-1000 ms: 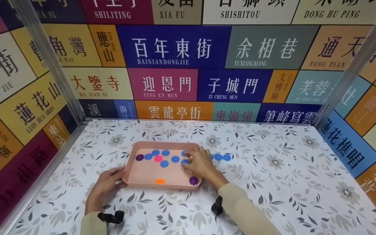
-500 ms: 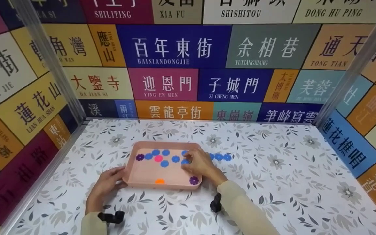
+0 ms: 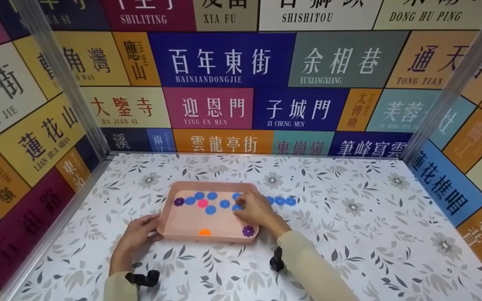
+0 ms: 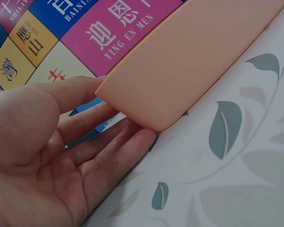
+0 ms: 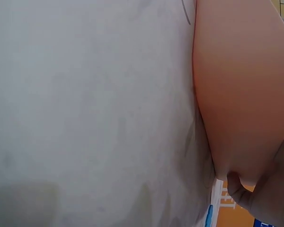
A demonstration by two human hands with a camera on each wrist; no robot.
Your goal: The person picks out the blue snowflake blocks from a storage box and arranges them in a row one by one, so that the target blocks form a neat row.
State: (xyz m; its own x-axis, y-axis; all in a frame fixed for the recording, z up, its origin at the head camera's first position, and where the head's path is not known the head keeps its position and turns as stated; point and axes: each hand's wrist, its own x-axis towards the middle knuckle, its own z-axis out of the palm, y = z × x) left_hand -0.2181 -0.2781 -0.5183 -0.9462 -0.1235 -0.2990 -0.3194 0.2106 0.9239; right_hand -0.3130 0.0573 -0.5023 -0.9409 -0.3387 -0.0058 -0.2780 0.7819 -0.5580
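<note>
A shallow pink tray [image 3: 207, 239] lies on the table in the head view, with small flower-shaped pieces in it. My left hand [image 3: 137, 234] holds its left side, thumb at the rim and fingertips low against the corner in the left wrist view. My right hand [image 3: 258, 209] reaches over the right wall. Its thumb and bent index finger pinch at a blue flower-shaped piece [image 3: 237, 207], partly hidden by the fingers. In the right wrist view, one bent finger [image 5: 236, 189] shows at the outside of the tray wall [image 5: 241, 94].
More blue pieces [image 3: 224, 204], a pink one [image 3: 203, 203], an orange one [image 3: 205, 232] and a purple one [image 3: 248, 231] lie in the tray. Several blue pieces [image 3: 280, 201] sit in a row on the floral tablecloth [image 3: 349, 234]. Sign-covered walls [image 3: 224, 62] stand behind.
The right hand's fingers have drawn in slightly beside the blue pieces. The left hand, the tray and the loose pieces stay where they were.
</note>
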